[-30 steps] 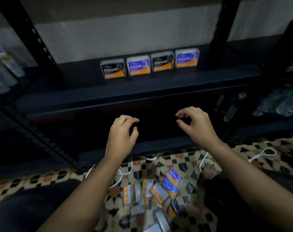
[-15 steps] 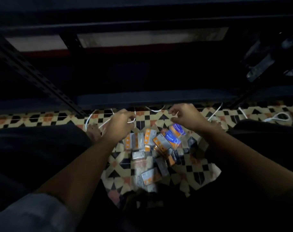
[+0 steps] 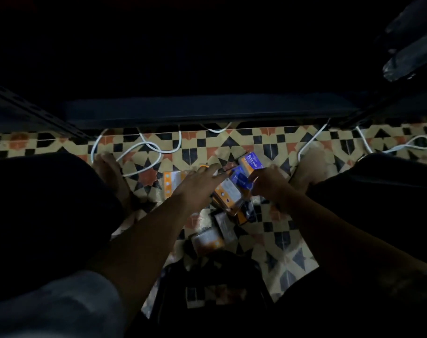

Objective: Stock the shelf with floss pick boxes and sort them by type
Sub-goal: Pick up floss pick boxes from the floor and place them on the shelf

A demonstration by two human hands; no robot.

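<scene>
Both hands are now lowered from shelf height onto the box pile [image 3: 228, 193]; the left hand [image 3: 198, 184] is spread flat, the right hand [image 3: 268, 184] curled at a blue box [image 3: 241, 181].

Boxes [image 3: 228, 191] are lying in a heap on the floor [image 3: 276, 147], w/ the left hand [image 3: 198, 182] resting over the heap's left part and the right hand [image 3: 268, 182] at its right edge. One box [image 3: 251, 161] is sitting just beyond the right hand; another [image 3: 207, 239] is lying nearer the body, btwn the forearms. Cables [image 3: 144, 148] are trailing beyond the left hand, in front of the shelf edge [image 3: 207, 111]. A bare foot [image 3: 110, 169] is sitting left of the left hand.
</scene>
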